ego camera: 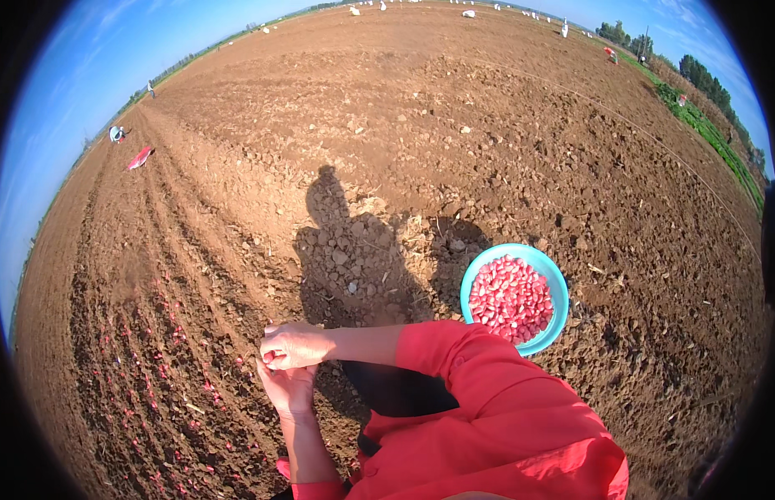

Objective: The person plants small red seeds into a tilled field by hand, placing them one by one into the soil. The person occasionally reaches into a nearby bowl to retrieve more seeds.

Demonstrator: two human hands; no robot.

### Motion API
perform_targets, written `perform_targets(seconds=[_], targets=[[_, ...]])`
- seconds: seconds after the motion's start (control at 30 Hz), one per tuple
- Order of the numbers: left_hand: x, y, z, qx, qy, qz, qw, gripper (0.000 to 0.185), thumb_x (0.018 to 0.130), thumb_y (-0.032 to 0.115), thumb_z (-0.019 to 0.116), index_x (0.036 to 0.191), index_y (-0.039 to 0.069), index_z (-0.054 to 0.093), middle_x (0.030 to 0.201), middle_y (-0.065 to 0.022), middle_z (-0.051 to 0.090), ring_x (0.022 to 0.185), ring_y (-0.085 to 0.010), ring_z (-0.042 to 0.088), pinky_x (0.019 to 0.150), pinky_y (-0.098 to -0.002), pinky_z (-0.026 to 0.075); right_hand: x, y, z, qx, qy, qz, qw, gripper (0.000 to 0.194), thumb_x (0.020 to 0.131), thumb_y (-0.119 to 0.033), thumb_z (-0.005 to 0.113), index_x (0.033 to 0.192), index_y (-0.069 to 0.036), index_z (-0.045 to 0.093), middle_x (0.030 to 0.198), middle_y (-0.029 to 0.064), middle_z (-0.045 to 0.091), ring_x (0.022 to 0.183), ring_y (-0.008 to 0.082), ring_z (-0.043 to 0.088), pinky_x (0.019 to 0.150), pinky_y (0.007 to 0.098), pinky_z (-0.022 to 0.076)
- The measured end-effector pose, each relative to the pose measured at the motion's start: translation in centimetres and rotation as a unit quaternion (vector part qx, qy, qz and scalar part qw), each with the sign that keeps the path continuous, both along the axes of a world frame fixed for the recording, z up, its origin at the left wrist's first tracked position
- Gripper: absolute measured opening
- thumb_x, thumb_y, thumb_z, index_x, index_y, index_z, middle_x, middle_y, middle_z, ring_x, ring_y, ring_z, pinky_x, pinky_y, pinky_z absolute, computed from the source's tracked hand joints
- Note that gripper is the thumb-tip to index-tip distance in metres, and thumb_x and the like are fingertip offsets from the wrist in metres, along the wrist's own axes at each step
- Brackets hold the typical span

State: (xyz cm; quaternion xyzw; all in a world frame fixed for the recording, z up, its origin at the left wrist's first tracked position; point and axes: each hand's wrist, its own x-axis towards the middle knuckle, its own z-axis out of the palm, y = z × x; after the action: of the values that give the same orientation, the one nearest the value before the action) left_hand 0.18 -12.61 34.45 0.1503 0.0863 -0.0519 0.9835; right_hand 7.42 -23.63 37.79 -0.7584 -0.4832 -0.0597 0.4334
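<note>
My right hand (293, 345) is curled over my left hand (290, 389) above the furrowed soil. A pinkish-red clove (270, 357), seemingly garlic, shows between the right hand's fingers. The left palm faces up, cupped under the right, and whatever lies in it is hidden. Beside my right elbow, a turquoise plastic basin (557, 312) stands on the ground, well filled with pink-coated cloves (511, 299). More pink cloves (178, 334) lie scattered along the shallow furrows (143, 400) left of my hands.
Cloddy soil (643, 262) spreads around me. Up the rows at left lie a red-and-white sack (139, 158) and a crouching person (116, 134); another person (151, 89) stands farther off. White sacks (468, 14) dot the far field. A thin line (612, 112) crosses the soil at right.
</note>
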Motion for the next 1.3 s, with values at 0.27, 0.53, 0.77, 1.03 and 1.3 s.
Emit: perform_targets(seconds=[0.27,0.53,0.77,1.03,1.3], targets=[[1.6,2.1,-3.6,-0.158,-0.054,-0.022,0.986,0.042,0.090,0.034,0.053,0.120,0.006,0.046,0.119,-0.0098,0.053,0.108,-0.0229,0.052,0.095,-0.0412,0.043,-0.6,2.7,-1.5,-0.073,-0.058,-0.053,0.994,0.019,0.079,-0.029,0.059,0.084,-0.011,0.056,0.091,0.0073,0.050,0.089,0.0243,0.055,0.072,0.0414,0.0441],[1.8,1.6,-4.3,-0.165,-0.017,0.008,0.986,0.043,0.086,0.025,0.060,0.120,0.003,0.047,0.122,-0.0117,0.053,0.112,-0.0237,0.051,0.097,-0.0438,0.043,-1.1,3.4,-1.8,-0.011,-0.047,-0.105,0.993,0.016,0.074,-0.023,0.059,0.083,-0.011,0.056,0.086,0.0056,0.053,0.090,0.0233,0.053,0.078,0.0402,0.0417],[2.4,1.6,-5.2,-0.138,0.038,0.040,0.989,0.037,0.086,0.023,0.061,0.115,0.003,0.053,0.114,-0.0113,0.058,0.105,-0.0229,0.056,0.092,-0.0445,0.046,-0.7,3.3,-1.7,0.030,0.071,-0.113,0.991,0.013,0.075,-0.018,0.059,0.084,-0.009,0.060,0.082,0.0091,0.060,0.080,0.0291,0.060,0.069,0.0420,0.0463],[2.6,3.1,-8.2,-0.120,0.022,0.028,0.992,0.019,0.086,0.022,0.061,0.094,0.005,0.061,0.087,-0.0048,0.065,0.083,-0.0177,0.061,0.078,-0.0388,0.052,0.8,3.2,-2.9,0.033,0.132,-0.098,0.986,0.015,0.074,-0.019,0.061,0.087,-0.011,0.061,0.081,0.0094,0.064,0.076,0.0286,0.063,0.065,0.0403,0.0493],[2.2,3.1,-7.0,-0.130,0.017,0.036,0.991,0.014,0.087,0.018,0.060,0.087,0.004,0.060,0.087,-0.0057,0.065,0.076,-0.0176,0.060,0.068,-0.0346,0.053,3.1,3.3,-4.3,0.125,0.312,-0.050,0.941,0.019,0.082,-0.021,0.060,0.086,-0.003,0.063,0.065,0.0090,0.064,0.057,0.0151,0.062,0.050,0.0305,0.0475]])
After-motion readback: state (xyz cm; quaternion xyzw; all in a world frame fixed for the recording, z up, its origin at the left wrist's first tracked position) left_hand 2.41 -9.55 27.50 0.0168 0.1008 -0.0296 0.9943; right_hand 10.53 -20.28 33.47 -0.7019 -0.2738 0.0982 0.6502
